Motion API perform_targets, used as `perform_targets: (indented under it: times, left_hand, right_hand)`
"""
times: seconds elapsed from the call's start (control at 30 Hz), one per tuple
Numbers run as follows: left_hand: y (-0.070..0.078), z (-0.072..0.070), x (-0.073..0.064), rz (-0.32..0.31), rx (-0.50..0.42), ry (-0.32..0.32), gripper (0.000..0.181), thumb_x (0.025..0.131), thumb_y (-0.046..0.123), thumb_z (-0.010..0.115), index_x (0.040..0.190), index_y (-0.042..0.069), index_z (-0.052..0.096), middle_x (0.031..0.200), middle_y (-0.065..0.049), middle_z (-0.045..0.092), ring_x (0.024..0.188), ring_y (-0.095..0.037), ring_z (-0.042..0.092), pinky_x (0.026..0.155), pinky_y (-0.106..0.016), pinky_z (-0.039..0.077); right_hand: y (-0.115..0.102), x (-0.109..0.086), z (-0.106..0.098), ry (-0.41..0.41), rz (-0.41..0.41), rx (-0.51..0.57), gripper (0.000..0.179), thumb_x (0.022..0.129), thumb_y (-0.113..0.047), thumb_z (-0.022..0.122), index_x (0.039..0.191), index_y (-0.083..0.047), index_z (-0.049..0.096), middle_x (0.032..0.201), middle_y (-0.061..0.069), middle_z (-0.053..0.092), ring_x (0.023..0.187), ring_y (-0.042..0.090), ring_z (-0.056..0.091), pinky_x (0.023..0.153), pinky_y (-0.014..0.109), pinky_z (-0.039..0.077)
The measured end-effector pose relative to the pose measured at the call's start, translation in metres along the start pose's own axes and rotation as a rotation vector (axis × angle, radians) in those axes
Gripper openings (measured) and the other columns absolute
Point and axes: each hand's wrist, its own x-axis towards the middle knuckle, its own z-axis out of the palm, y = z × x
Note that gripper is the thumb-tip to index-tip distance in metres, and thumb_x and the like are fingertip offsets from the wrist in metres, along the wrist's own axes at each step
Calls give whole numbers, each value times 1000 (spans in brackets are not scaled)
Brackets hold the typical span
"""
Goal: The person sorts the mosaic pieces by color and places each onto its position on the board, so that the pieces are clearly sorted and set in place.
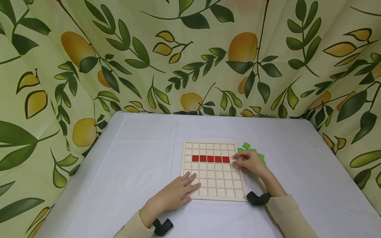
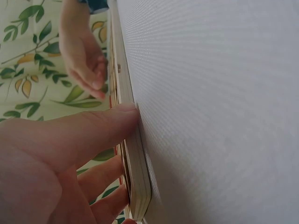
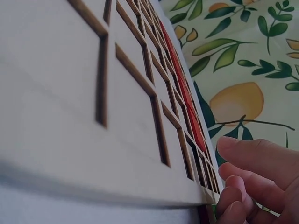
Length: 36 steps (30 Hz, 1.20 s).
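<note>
The left hand [image 1: 175,192] spreads its open grip over the 8 o'clock corner of the wooden grid board [image 1: 212,182] on the desk [image 1: 148,142]. Five red square tiles [image 1: 210,159] sit toward 12; the right hand [image 1: 251,162], grip loosely parted, is at 3, beside green square tiles [image 1: 246,145].

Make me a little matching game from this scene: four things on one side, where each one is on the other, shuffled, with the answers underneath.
Things:
1. Red squares
2. Green squares
3. Left hand
4. Right hand

Places:
A. Lying loose on the white cloth, beside the board
B. On the board's near left part
C. At the right-hand end of the red row
D. Lined up side by side in the board's grid

Pairs: 1-D, 2-A, 3-B, 4-C
</note>
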Motion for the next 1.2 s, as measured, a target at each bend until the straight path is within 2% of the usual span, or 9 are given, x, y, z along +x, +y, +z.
perform_targets:
  times: [0.67, 1.2]
  left_hand:
    - [-1, 1, 1, 9, 10, 9, 51, 96, 25, 57, 145, 25, 44, 160, -6, 32, 150, -29, 26, 120, -48, 31]
    - [-1, 1, 0, 12, 11, 9, 51, 96, 25, 57, 146, 25, 44, 160, -6, 31, 150, -29, 26, 120, -49, 32]
  right_hand:
    - [4, -10, -12, 51, 11, -73, 32, 80, -10, 76, 104, 10, 68, 64, -6, 53, 49, 3, 46, 47, 19, 43]
    - [10, -12, -20, 45, 5, -106, 31, 82, -9, 73, 107, 10, 67, 63, -4, 52, 48, 3, 44, 47, 20, 42]
